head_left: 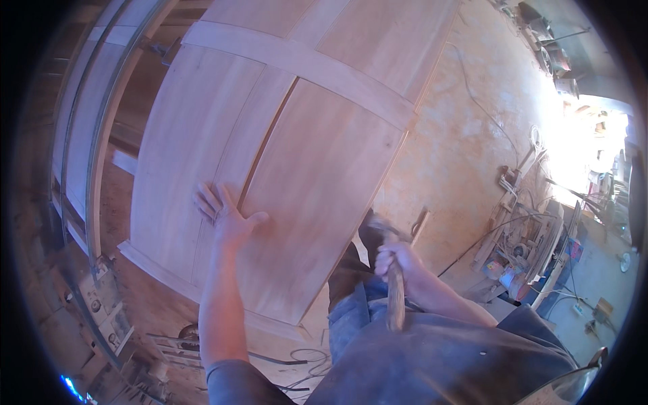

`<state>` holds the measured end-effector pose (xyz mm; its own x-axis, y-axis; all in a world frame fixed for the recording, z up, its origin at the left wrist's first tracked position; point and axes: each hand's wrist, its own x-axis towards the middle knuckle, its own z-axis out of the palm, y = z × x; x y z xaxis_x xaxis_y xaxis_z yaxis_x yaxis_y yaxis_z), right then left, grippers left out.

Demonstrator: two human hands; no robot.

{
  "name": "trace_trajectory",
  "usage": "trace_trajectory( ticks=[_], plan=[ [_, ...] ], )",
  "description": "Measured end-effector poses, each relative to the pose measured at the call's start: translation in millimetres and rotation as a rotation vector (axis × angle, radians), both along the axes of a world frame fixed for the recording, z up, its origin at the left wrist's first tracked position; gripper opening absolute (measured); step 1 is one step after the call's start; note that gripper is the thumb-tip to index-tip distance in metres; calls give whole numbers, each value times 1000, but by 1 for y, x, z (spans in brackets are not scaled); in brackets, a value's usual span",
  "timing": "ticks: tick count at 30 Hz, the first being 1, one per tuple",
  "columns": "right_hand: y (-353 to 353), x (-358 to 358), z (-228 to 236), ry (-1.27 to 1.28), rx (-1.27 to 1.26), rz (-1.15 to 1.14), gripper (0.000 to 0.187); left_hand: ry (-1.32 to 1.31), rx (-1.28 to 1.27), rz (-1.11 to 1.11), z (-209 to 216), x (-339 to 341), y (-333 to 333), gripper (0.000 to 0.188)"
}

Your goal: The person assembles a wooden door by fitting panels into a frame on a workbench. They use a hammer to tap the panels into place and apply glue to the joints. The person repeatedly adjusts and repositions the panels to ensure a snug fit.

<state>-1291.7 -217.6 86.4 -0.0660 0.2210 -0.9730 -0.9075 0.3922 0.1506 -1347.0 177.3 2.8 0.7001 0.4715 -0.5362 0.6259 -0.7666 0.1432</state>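
A large pale wooden panelled door (317,162) lies in front of me, with a cross rail and several flat panels. My left hand (231,219) rests on it with fingers spread, over the middle upright piece. Beside that hand a dark narrow gap (273,135) runs between the upright and the right-hand panel. To the right of the door's edge, my right hand (398,260) is closed round a hammer (396,304). The wooden handle points back toward my body, and the blurred head is beyond my fist, apart from the door.
Another wooden frame (108,128) stands at the left. On the right, a low wooden stand (520,250) holds tools and clutter, with cables about it. A cable (482,104) trails over the dusty floor. Bright light enters at the far right.
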Motion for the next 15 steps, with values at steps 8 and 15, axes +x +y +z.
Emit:
trace_trajectory(
  ticks=[8, 15],
  plan=[
    [-20, -4, 1, -133, 66, 41, 19, -62, 73, -44, -23, -15, 5, 138],
    [-46, -56, 28, -161, -2, -50, 17, -103, 99, -96, -14, -16, 4, 131]
  ],
)
